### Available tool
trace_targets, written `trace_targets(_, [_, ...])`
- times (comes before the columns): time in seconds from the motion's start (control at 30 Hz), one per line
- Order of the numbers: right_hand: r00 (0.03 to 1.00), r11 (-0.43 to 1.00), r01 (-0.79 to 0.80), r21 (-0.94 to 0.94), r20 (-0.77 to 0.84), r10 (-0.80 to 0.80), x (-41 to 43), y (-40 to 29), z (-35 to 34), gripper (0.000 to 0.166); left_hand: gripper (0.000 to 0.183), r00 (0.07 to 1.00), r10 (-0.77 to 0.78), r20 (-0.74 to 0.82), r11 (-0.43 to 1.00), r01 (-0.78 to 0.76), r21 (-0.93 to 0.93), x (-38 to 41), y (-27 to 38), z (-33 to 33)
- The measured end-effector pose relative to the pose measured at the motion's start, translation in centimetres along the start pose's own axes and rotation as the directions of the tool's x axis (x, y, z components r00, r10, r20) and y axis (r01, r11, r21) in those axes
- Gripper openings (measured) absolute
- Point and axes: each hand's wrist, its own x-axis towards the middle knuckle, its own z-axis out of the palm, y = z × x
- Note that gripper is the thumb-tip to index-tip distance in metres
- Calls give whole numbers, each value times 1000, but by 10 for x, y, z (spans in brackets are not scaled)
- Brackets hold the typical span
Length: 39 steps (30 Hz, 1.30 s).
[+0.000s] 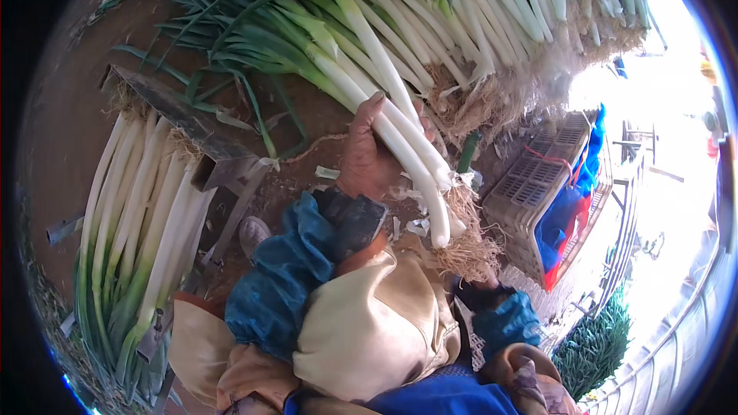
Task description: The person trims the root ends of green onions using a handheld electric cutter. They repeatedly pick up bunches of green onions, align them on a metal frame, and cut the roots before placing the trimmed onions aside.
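Observation:
My left hand is wrapped around the white stems of a few long green onions. Their green leaves reach up-left onto the pile, and their shaggy roots hang toward my lap. My right hand is low on the right, just under those roots. Most of it is hidden by roots and shadow, so its fingers do not show. Beyond my left hand spreads a large pile of green onions, with root ends pointing right and leaves to the left.
On my left, a metal frame carries a bundle of green onions, roots up. Stacked plastic crates with blue and red bags stand to the right. Onion scraps litter the ground. Green leaves lie at lower right.

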Motion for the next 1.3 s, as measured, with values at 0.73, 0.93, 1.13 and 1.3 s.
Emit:
trace_targets(0.73, [968,937,-241,-254,-135,213,-124,-35,-30,9,40,976,-64,-210,995,79,61,-3,-25,-9])
trace_targets(0.93, [878,821,-467,-328,-283,386,-157,-67,-39,9,40,941,52,-333,998,-33,60,12,-6,-34])
trace_targets(1.13, [942,987,-34,-157,325,84,-60,-13,-8,38,44,957,89,-277,996,-77,53,14,-10,-35])
trace_targets(1.3, [997,926,6,-376,75,24,-38,-11,23,31,36,942,28,-335,999,-16,38,18,-24,-35])
